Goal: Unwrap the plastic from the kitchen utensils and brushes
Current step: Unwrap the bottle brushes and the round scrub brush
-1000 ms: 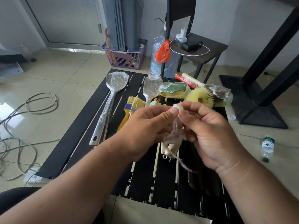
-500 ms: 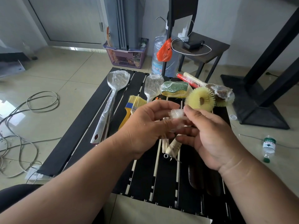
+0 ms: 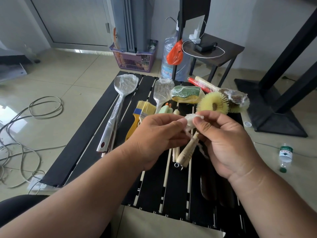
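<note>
Two hands (image 3: 221, 134) pinch plastic wad (image 3: 191, 118) | brush handle (image 3: 186, 152) below | spoon (image 3: 118, 103) left

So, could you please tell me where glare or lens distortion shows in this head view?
Head view: window glare washes the floor tiles at far left; highlights glint off the wrapped metal spoon; wide-angle bending curves the black table post at right; both hands look sharp.

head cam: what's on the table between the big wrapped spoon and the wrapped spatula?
In the head view, between the steel spoon and the slotted spatula lie bare black table slats; nearer the person, the yellow-handled paintbrush lies in that gap.
</note>
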